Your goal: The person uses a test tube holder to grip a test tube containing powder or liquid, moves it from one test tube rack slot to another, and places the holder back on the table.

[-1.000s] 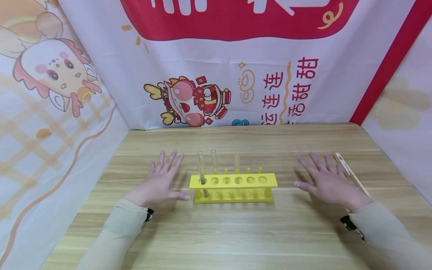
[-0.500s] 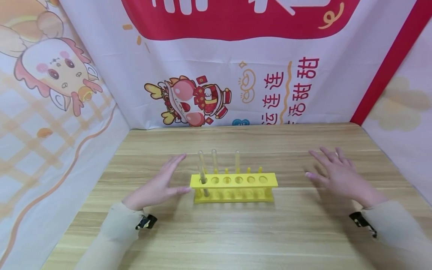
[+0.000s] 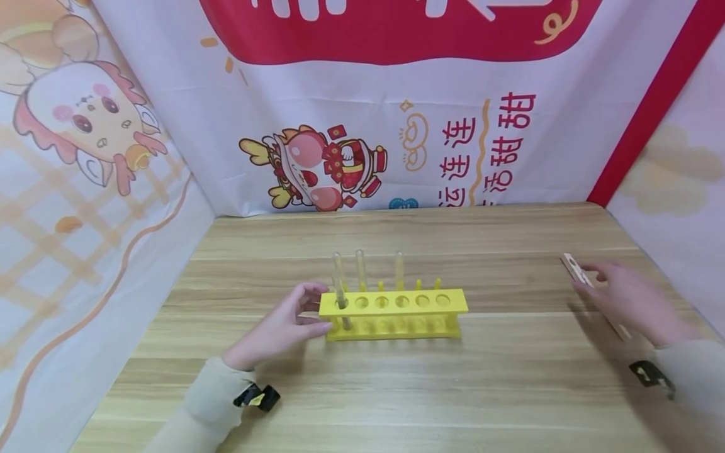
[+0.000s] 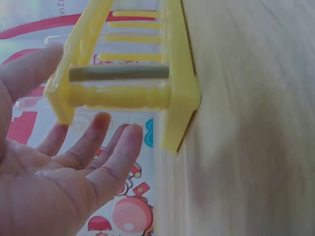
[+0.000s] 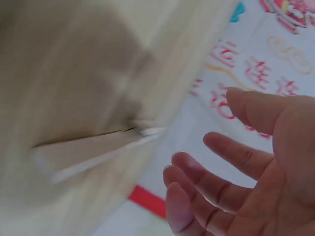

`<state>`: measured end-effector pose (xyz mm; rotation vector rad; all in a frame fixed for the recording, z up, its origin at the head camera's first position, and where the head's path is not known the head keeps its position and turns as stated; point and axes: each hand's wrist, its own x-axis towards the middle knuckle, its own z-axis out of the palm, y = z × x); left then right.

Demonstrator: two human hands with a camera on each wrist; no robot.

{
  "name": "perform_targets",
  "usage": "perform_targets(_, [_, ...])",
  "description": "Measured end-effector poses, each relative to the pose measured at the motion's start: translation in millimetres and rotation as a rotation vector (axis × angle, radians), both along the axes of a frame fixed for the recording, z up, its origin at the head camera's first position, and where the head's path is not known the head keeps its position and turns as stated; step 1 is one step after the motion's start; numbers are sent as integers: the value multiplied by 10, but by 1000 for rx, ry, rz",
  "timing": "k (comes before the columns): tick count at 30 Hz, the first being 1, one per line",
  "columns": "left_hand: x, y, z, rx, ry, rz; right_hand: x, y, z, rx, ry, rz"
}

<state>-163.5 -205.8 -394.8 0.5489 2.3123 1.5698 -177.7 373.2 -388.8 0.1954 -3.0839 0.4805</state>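
A yellow test tube rack stands on the table. One glass test tube with a dark lower part sits in its leftmost hole. Two more tubes, clear, stand behind its top plate. My left hand is at the rack's left end, thumb in front and fingers bent behind. In the left wrist view these fingers are spread loosely beside the end post, without a firm grip. My right hand hovers above a wooden test tube clamp; in the right wrist view its fingers are apart from the clamp.
The wooden table meets a printed cloth backdrop at the back, with cloth also at both sides. Several yellow pegs rise behind the rack. Dark straps are worn on both wrists.
My left hand has moved right to the rack's end, its fingers bending. My right hand has lifted from the table and moved right, over the clamp. The rack has stayed in place.
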Motion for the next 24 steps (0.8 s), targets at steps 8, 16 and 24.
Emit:
perform_targets(8, [-61, 59, -81, 44, -75, 41, -16, 243, -160, 38, -90, -61])
perform_targets(16, [-135, 71, -171, -65, -32, 9, -107, 269, -167, 36, -180, -107])
perform_targets(24, [-199, 98, -205, -113, 12, -35, -150, 247, -200, 12, -232, -154])
